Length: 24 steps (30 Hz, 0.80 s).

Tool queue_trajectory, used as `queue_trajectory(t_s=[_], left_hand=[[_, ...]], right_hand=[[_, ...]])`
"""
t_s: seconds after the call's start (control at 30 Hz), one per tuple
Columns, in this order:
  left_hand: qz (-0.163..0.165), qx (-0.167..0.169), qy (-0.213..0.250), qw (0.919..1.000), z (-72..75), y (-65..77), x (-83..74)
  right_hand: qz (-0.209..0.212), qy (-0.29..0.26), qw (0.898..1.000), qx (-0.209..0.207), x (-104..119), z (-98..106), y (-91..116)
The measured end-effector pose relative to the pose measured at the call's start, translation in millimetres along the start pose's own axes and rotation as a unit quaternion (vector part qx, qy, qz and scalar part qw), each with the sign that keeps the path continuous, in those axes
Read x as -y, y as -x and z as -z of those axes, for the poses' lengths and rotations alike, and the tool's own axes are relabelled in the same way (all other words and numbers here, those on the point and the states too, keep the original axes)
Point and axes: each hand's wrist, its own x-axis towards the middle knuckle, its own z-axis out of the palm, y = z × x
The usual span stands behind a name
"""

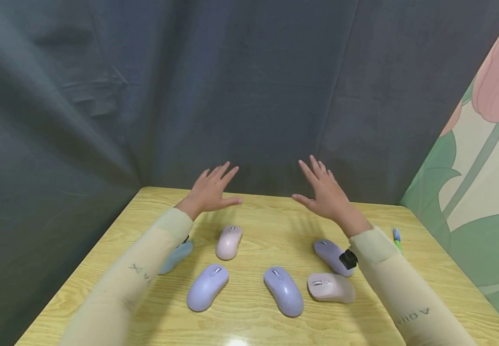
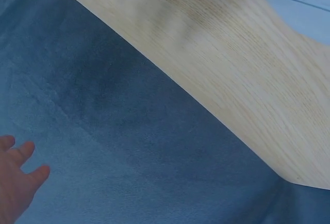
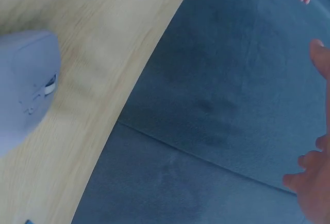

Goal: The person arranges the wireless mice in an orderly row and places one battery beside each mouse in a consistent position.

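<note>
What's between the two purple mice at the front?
Just bare table between the left purple mouse and the middle purple mouse, in the head view.

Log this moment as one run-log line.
left hand: splayed, empty, raised | right hand: splayed, empty, raised | six mice: on table, untouched

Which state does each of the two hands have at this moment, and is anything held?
Left hand: open, fingers spread, holding nothing.
Right hand: open, fingers spread, holding nothing.
</note>
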Motion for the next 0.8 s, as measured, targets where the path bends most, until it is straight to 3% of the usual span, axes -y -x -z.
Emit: queue_trajectory(t_s=[0.3,0.53,0.8], left_hand=[[-0.006,0.018,0.014,0.9997,-1.0,11.3,-7.1],[-0.011,0.015,0.035,0.9992,-13.7,22.8,-12.2],[-0.007,0.036,0.068,0.9970,-22.8,38.2,-20.8]], right_hand=[[0.016,-0.030,0.999,0.005,12,-3,17],[0.009,-0.052,0.998,0.023,28,-8,31],[0.023,-0.062,0.998,0.014,43,-19,50]])
